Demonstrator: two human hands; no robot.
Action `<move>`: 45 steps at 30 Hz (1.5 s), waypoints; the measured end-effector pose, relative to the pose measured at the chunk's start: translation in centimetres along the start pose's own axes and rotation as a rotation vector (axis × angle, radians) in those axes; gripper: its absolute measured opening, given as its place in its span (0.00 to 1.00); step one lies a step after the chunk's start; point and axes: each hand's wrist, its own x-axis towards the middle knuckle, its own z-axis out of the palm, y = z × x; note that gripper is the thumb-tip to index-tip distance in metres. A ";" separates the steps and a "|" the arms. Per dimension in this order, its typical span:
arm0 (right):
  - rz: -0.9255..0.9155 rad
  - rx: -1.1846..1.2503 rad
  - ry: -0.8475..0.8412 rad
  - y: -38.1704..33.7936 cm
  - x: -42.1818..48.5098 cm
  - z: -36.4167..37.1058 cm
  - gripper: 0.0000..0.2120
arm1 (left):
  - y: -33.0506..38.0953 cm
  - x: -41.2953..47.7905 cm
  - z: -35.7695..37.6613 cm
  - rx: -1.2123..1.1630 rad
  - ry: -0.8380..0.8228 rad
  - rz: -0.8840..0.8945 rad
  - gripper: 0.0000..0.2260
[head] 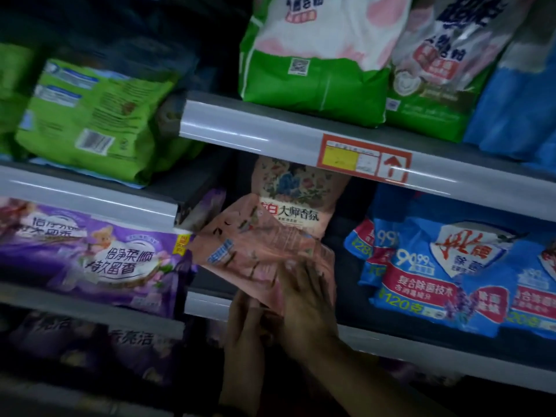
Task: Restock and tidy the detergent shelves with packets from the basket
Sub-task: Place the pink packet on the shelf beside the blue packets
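On the middle shelf (355,314), between purple soft-plastic packets (99,254) and blue soft-plastic packets (451,275), the tilted pink floral plastic packet (258,248) is pressed by the straight-fingered right hand (307,299) and supported beneath by the left hand (243,329), whose grip is hidden, apparently to seat it before the upright matching packet (294,191).

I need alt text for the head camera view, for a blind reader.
The left hand grips and the right hand presses a tilted pink packet at a shelf, before an upright floral packet. Purple packets lie left, blue packets right, green packets above.
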 end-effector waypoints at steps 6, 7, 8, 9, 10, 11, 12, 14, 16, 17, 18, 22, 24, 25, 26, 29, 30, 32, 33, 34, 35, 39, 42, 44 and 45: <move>0.065 -0.118 0.053 -0.5 1.0 0.7 0.28 | 1.1 0.2 0.0 -0.052 -0.141 0.009 0.18; 0.060 -0.091 0.010 -0.6 1.0 0.2 0.31 | 1.3 0.2 -0.1 -0.052 -0.141 0.007 0.16; 0.062 -0.052 -0.009 -0.7 0.9 -0.4 0.35 | 1.4 0.1 -0.3 -0.054 -0.124 0.014 0.14; 0.060 -0.018 0.029 -0.8 0.5 -1.1 0.37 | 1.5 -0.1 -0.4 -0.057 -0.092 0.031 0.12; 0.062 0.012 0.121 -0.6 0.1 -1.8 0.34 | 1.7 -0.2 -0.6 -0.054 -0.061 0.051 0.12; 0.073 0.062 0.226 -0.3 -0.3 -2.3 0.30 | 1.8 -0.4 -0.8 -0.057 -0.039 0.060 0.14; 0.076 0.121 0.311 0.1 -0.8 -3.0 0.26 | 1.7 -0.6 -1.0 -0.066 -0.025 0.057 0.16; 0.078 0.245 0.412 0.8 -2.1 -4.1 0.22 | 1.5 -1.0 -1.4 -0.097 -0.028 0.042 0.16; 0.084 0.344 0.517 1.4 -3.6 -5.4 0.19 | 1.3 -1.6 -1.5 -0.104 -0.045 0.025 0.17; 0.092 0.407 0.578 1.8 -4.4 -6.1 0.17 | 1.3 -2.1 -1.5 -0.107 -0.039 0.017 0.18; 0.100 0.478 0.630 2.1 -5.2 -6.9 0.15 | 1.4 -2.5 -1.5 -0.118 -0.033 0.009 0.19; 0.169 0.783 0.666 2.3 -8.9 -10.1 0.17 | 2.0 -3.9 -1.3 -0.093 -0.081 -0.010 0.22; 0.176 0.852 0.619 2.0 -10.5 -11.0 0.15 | 2.7 -4.8 -1.2 -0.089 -0.158 -0.003 0.21; 0.186 0.894 0.611 1.9 -11.1 -11.4 0.14 | 3.1 -5.3 -1.2 -0.079 -0.191 0.004 0.21; 0.209 0.971 0.618 1.9 -11.7 -11.8 0.14 | 3.3 -5.6 -1.4 -0.053 -0.207 0.016 0.21; 0.299 1.204 0.615 2.0 -12.7 -12.9 0.12 | 3.0 -5.9 -2.4 0.006 -0.186 0.028 0.23; 0.320 1.254 0.596 2.0 -13.0 -13.2 0.12 | 2.8 -5.8 -2.8 -0.001 -0.173 0.020 0.23; 0.378 1.371 0.569 2.1 -13.5 -13.4 0.11 | 2.8 -5.8 -3.4 -0.020 -0.187 0.035 0.23; 0.412 1.445 0.547 2.2 -13.6 -13.3 0.10 | 2.9 -5.9 -3.9 0.011 -0.213 0.060 0.24; 0.442 1.533 0.508 2.1 -13.7 -13.3 0.10 | 3.2 -6.2 -4.3 0.041 -0.245 0.062 0.28; 0.462 1.609 0.460 2.1 -13.8 -13.1 0.10 | 3.4 -6.1 -4.9 0.051 -0.269 0.043 0.34; 0.505 1.641 0.331 2.4 -13.0 -12.0 0.12 | 3.7 -5.6 -6.8 0.047 -0.374 -0.001 0.31; 0.524 1.631 0.260 2.6 -12.0 -11.2 0.12 | 3.7 -5.4 -6.7 -0.039 -0.286 -0.028 0.17; 0.491 1.653 0.151 2.6 -11.4 -10.6 0.13 | 3.9 -5.7 -6.3 -0.096 -0.242 -0.076 0.13; 0.452 1.659 0.093 2.6 -11.3 -10.1 0.13 | 4.0 -5.8 -6.2 -0.106 -0.210 -0.088 0.12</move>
